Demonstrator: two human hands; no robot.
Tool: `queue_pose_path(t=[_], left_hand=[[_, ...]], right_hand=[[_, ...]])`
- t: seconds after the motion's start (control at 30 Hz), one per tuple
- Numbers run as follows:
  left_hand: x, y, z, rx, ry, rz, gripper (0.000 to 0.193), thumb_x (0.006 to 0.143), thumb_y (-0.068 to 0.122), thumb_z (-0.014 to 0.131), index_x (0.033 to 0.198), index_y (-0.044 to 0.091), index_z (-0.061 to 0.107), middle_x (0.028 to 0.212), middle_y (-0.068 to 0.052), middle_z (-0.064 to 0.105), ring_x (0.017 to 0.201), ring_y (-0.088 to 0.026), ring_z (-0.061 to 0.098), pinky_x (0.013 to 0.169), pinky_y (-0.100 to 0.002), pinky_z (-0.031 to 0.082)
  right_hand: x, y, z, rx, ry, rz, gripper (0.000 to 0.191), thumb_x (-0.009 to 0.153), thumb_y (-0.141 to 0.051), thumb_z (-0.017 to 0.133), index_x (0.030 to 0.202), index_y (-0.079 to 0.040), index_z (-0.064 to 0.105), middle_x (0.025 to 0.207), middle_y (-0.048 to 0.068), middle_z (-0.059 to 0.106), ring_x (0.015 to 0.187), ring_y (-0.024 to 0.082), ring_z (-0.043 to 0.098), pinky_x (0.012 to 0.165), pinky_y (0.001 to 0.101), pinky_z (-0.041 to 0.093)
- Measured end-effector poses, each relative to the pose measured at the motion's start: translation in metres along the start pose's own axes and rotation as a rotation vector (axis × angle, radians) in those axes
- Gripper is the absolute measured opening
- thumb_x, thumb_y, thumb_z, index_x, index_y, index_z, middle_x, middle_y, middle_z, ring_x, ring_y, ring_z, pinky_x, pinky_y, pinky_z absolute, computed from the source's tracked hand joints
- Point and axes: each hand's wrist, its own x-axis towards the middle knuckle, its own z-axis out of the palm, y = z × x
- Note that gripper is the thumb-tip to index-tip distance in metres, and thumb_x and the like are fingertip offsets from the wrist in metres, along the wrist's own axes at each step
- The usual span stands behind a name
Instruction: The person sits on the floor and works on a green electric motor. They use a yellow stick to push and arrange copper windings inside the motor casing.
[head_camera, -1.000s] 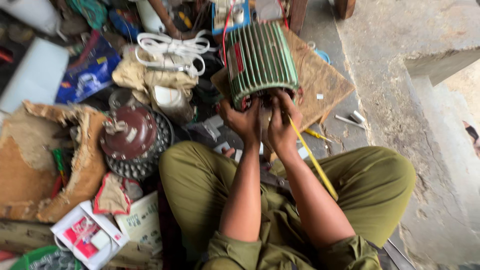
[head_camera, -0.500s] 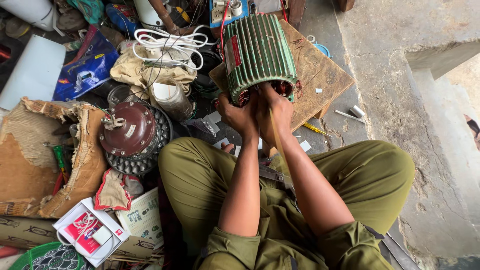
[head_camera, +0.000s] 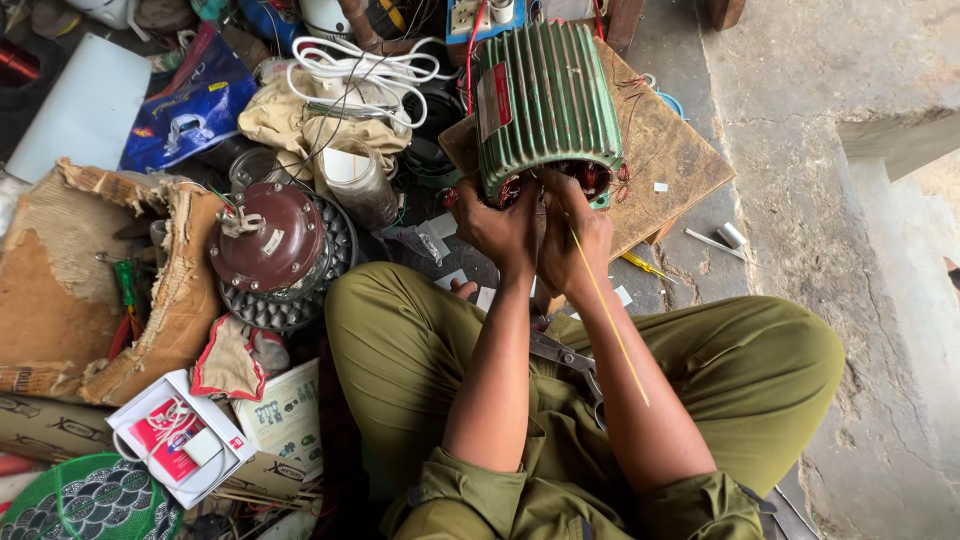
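Note:
A green ribbed electric motor housing lies on a wooden board, its open end facing me with copper windings showing. My left hand and my right hand are pressed together at that open end, fingers curled at the windings. A thin yellow strip runs from my right hand down along my forearm. What the left fingers grip is hidden. I sit cross-legged in olive trousers.
A brown round motor cover sits left of my knee beside a torn cardboard box. White cable, a blue bag, a small white box and scissors on my lap lie around. Concrete floor at right.
Both hands have stayed at the motor's open end, shifting slightly. The yellow strip now lies closer along my right forearm.

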Motion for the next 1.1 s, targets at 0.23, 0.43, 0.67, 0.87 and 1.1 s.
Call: queue_pose_path(t=[0.23, 0.43, 0.67, 0.87, 1.1], left_hand=[[-0.001, 0.002, -0.004, -0.030, -0.055, 0.004, 0.057, 0.067, 0.032, 0.093, 0.105, 0.005, 0.061, 0.105, -0.010, 0.070, 0.106, -0.034, 0.063, 0.092, -0.051, 0.049], [0.000, 0.002, -0.001, 0.003, -0.030, -0.001, 0.054, 0.069, 0.033, 0.092, 0.103, 0.005, 0.062, 0.102, -0.009, 0.070, 0.107, -0.034, 0.063, 0.092, -0.051, 0.049], [-0.001, -0.002, 0.000, 0.019, -0.039, -0.016, 0.056, 0.065, 0.032, 0.093, 0.103, 0.004, 0.062, 0.101, -0.011, 0.069, 0.105, -0.035, 0.062, 0.088, -0.051, 0.051], [0.000, 0.011, -0.010, 0.018, -0.071, 0.059, 0.056, 0.067, 0.029, 0.091, 0.106, 0.004, 0.061, 0.103, -0.011, 0.068, 0.104, -0.033, 0.063, 0.089, -0.051, 0.051], [0.002, 0.013, -0.005, 0.123, -0.059, 0.029, 0.054, 0.064, 0.025, 0.091, 0.104, 0.003, 0.061, 0.101, -0.012, 0.070, 0.106, -0.038, 0.062, 0.084, -0.056, 0.045]], right_hand=[[0.015, 0.012, 0.008, -0.009, -0.001, 0.127, 0.018, 0.106, -0.008, 0.060, 0.121, -0.004, 0.069, 0.104, 0.024, 0.073, 0.097, 0.046, 0.068, 0.081, 0.0428, 0.055], [-0.003, -0.004, -0.002, 0.174, 0.056, 0.012, 0.022, 0.109, -0.004, 0.052, 0.126, -0.004, 0.065, 0.114, 0.019, 0.074, 0.109, 0.033, 0.075, 0.094, 0.0399, 0.055], [0.005, 0.010, 0.007, 0.033, 0.033, 0.128, 0.026, 0.101, -0.002, 0.053, 0.123, -0.005, 0.066, 0.111, 0.019, 0.075, 0.106, 0.035, 0.074, 0.084, 0.0380, 0.057], [0.009, 0.024, 0.003, 0.366, 0.071, 0.173, 0.014, 0.108, -0.007, 0.059, 0.118, 0.001, 0.065, 0.107, 0.014, 0.075, 0.099, 0.018, 0.069, 0.089, 0.0319, 0.055], [-0.005, 0.013, 0.000, 0.283, 0.040, 0.190, 0.017, 0.110, -0.008, 0.056, 0.119, 0.001, 0.066, 0.107, 0.012, 0.075, 0.101, 0.013, 0.066, 0.092, 0.0296, 0.053]])
